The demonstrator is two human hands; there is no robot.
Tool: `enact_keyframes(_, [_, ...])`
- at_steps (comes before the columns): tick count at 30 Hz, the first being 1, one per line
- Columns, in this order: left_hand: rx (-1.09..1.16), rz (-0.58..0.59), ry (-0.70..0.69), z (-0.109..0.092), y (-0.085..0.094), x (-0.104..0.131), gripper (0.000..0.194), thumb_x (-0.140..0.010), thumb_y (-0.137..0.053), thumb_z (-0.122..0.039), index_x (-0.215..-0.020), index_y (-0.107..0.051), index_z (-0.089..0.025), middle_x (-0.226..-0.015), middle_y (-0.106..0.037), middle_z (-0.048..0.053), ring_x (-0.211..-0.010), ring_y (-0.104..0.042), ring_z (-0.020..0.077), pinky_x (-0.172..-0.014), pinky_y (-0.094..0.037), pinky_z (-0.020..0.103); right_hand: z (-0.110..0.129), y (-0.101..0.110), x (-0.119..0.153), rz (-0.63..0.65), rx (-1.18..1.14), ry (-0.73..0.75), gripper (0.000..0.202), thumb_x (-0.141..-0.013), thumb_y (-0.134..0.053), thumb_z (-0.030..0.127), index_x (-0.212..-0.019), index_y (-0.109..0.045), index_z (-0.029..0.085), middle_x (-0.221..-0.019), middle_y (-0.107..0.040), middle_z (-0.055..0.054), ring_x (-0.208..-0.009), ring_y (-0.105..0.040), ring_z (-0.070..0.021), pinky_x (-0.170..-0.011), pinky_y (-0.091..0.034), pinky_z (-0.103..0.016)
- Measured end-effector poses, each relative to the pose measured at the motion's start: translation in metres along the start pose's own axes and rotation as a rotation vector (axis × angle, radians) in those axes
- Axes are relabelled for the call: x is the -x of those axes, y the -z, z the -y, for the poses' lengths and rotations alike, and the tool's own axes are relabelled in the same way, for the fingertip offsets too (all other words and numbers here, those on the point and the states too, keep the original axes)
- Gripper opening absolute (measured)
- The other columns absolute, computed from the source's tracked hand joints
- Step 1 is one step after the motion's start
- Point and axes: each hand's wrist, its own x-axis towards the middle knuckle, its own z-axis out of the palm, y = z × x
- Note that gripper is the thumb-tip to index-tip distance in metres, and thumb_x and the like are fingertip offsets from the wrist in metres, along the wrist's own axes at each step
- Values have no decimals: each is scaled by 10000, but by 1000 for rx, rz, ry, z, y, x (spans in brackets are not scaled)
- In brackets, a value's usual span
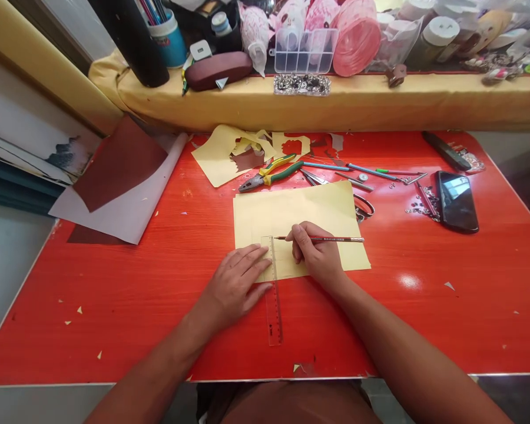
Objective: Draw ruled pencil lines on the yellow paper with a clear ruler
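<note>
A pale yellow sheet [295, 212] lies on the red table [159, 306]. A clear ruler [274, 318] runs from the sheet's lower part down onto the table, roughly upright in the view. My left hand [241, 282] rests flat with fingers spread, its fingertips on the ruler's left side and the sheet. In my right hand [315, 253] is a thin dark red pencil [348, 239], pinched near its tip. The tip points left and meets the area by the ruler's top end. Faint lines show on the sheet near the ruler.
Behind the sheet lie green-yellow pliers [269, 175], yellow paper scraps [214, 159] and several thin tools. A black phone [457, 202] lies to the right. Brown and white sheets [119, 165] are at the left. A cloth-covered ledge [238, 109] with containers runs along the back.
</note>
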Motion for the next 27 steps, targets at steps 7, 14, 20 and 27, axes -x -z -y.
enact_keyframes(7, [16,8,15,-1,1,-1,377,-1085,-615,-333,-1447,-644,-231,-1545,-648,129,-1468,-572,313,-1208,-472,518,-1,0,0,13,18,34,481,-1072,-587,631,-815,-684,236,-523,-546,41,-496,-498,-156,-579,-434,-327])
enact_keyframes(14, [8,29,4,0,3,-1,383,-1099,-603,-361,-1449,-625,-206,-1569,-626,139,-1478,-558,317,-1209,-460,526,-2,0,1,22,37,42,487,-1078,-581,628,-815,-686,231,-531,-538,43,-493,-498,-150,-582,-446,-322])
enact_keyframes(20, [3,38,4,1,3,-1,476,-1080,-630,-419,-1511,-584,-222,-1595,-601,149,-1488,-547,331,-1209,-456,529,-2,0,0,31,43,49,475,-1084,-576,617,-821,-690,239,-521,-532,44,-502,-492,-158,-608,-460,-336])
enact_keyframes(27, [-3,50,26,0,3,-2,488,-1086,-611,-385,-1545,-561,-227,-1614,-583,145,-1501,-533,327,-1216,-451,518,-1,0,0,36,50,53,471,-1084,-579,613,-811,-686,245,-519,-527,46,-507,-490,-161,-619,-465,-341])
